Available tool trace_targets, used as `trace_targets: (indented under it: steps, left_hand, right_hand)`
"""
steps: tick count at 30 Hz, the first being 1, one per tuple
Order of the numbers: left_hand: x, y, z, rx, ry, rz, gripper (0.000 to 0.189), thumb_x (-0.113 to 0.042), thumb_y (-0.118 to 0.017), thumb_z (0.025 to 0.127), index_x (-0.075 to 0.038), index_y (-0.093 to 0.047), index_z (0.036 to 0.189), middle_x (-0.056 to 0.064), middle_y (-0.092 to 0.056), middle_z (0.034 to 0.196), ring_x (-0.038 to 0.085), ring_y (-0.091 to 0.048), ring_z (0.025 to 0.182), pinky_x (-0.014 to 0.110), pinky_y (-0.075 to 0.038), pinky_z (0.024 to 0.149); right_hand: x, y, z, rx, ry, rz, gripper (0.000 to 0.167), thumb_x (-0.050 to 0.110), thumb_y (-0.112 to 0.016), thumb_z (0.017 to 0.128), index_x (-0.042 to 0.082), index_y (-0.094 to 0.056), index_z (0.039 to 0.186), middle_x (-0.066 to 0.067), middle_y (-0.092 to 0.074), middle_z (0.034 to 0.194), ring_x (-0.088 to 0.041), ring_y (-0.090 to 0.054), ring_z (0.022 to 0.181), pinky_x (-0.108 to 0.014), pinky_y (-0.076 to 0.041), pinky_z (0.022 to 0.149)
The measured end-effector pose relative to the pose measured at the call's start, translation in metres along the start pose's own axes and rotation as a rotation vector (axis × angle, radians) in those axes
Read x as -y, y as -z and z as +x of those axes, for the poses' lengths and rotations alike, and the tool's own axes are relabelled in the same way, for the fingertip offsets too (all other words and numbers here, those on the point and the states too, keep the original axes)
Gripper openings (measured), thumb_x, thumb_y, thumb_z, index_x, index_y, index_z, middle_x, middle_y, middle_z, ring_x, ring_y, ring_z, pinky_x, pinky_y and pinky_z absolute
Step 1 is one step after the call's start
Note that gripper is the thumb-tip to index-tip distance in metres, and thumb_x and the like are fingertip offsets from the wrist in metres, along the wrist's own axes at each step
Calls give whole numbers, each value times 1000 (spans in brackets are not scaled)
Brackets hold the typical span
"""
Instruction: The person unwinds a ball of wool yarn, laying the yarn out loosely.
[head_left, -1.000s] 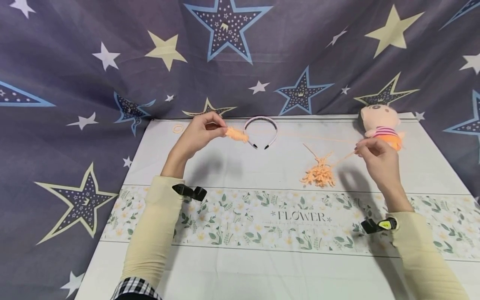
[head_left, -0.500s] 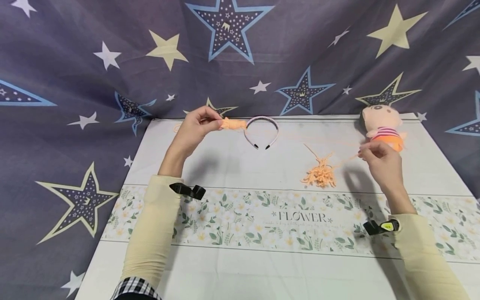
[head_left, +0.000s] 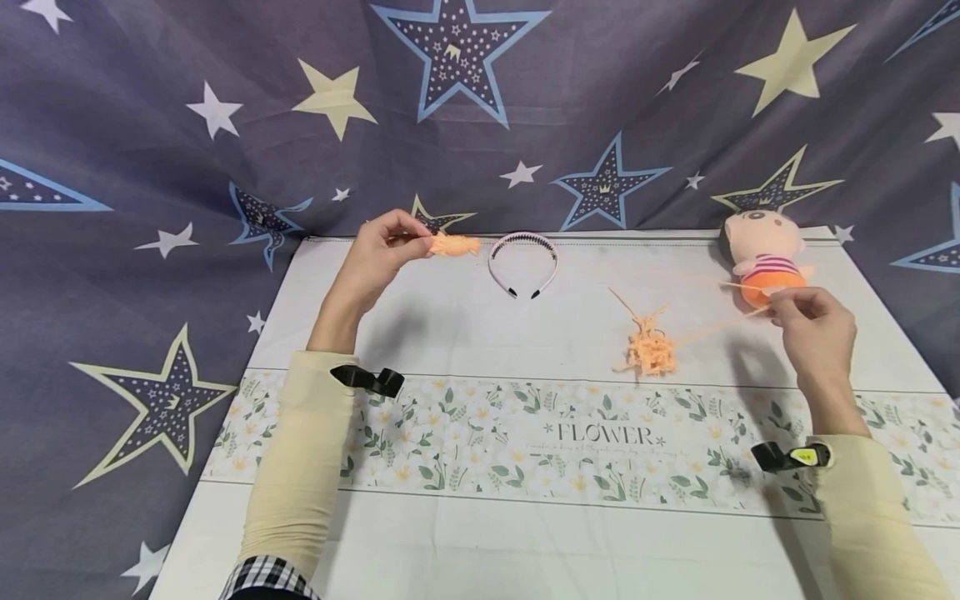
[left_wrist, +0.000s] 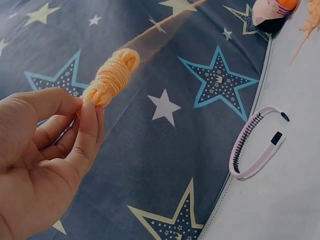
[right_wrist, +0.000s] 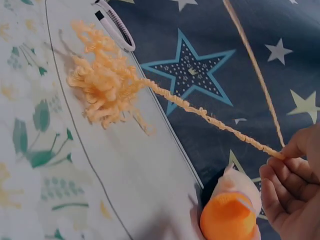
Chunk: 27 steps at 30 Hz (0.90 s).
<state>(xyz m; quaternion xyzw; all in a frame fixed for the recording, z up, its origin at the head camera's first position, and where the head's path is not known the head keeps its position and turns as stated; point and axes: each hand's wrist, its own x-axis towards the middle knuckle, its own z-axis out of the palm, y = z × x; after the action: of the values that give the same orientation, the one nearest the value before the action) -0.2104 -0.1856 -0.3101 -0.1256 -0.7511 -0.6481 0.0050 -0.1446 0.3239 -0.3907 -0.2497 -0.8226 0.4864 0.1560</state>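
Note:
My left hand (head_left: 378, 262) pinches one end of a small wound bundle of orange yarn (left_wrist: 111, 77) between thumb and fingertips, above the back of the table. From the bundle's far end a strand of yarn (right_wrist: 255, 67) runs to the right. My right hand (head_left: 817, 342) pinches this yarn at a bend, held up in front of the plush doll. From the pinch a crinkled length of yarn (right_wrist: 207, 117) slopes down to a loose, tangled heap of orange yarn (head_left: 651, 352) on the table.
A pale pink headband (head_left: 491, 265) with black teeth lies at the back middle. At the back right sits a plush doll (head_left: 765, 242) with a striped top and orange bottom. A star-patterned curtain (head_left: 465, 175) stands behind the white, flower-printed table cover (head_left: 525, 533).
My right hand has moved right and toward me, drawing on the yarn. The heap has shifted slightly right and changed shape. My left hand has moved a little left with the bundle.

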Motion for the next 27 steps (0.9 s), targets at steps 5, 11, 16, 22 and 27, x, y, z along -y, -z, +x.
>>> trace_targets:
  steps: [5, 11, 16, 22, 27]
  left_hand:
    - [-2, 1, -1, -12, 6, 6, 7, -1, -64, 89, -8, -63, 90, 2, -60, 93, 13, -61, 82, 23, -55, 79]
    - [-4, -1, -1, -9, 6, -2, 7, -1, -64, 89, -8, -64, 90, 3, -61, 92, 13, -61, 81, 25, -55, 80]
    - [-5, -4, -1, 10, -3, 5, 8, -1, -65, 88, -9, -64, 89, 1, -61, 92, 12, -60, 78, 25, -54, 78]
    - [-6, -11, 0, 52, -13, 3, 7, -1, -65, 89, -8, -63, 90, 1, -61, 92, 13, -61, 78, 27, -54, 78]
    - [-10, -15, 1, 85, -17, 18, 5, -3, -65, 89, -6, -63, 93, 0, -61, 92, 13, -61, 78, 24, -54, 77]
  right_hand:
    - [-7, 7, 0, -6, -24, 21, 8, 23, -53, 96, 26, -59, 91, 22, -56, 77, 6, -56, 73, -4, -46, 62]
    - [-17, 9, -2, 126, 54, -82, 13, 27, -52, 96, 16, -60, 98, 27, -55, 72, 7, -56, 70, -7, -46, 61]
    - [-24, 0, -4, 251, 145, -133, 30, 35, -56, 95, 7, -62, 103, 20, -60, 76, 4, -56, 71, -15, -44, 61]
    - [-22, -14, -8, 373, 269, -207, 30, 26, -55, 97, -2, -63, 107, 0, -66, 86, 4, -54, 75, -14, -44, 64]
    - [-14, -25, -14, 456, 385, -226, 23, 17, -57, 96, -3, -65, 105, 0, -67, 90, 11, -52, 76, -10, -44, 66]
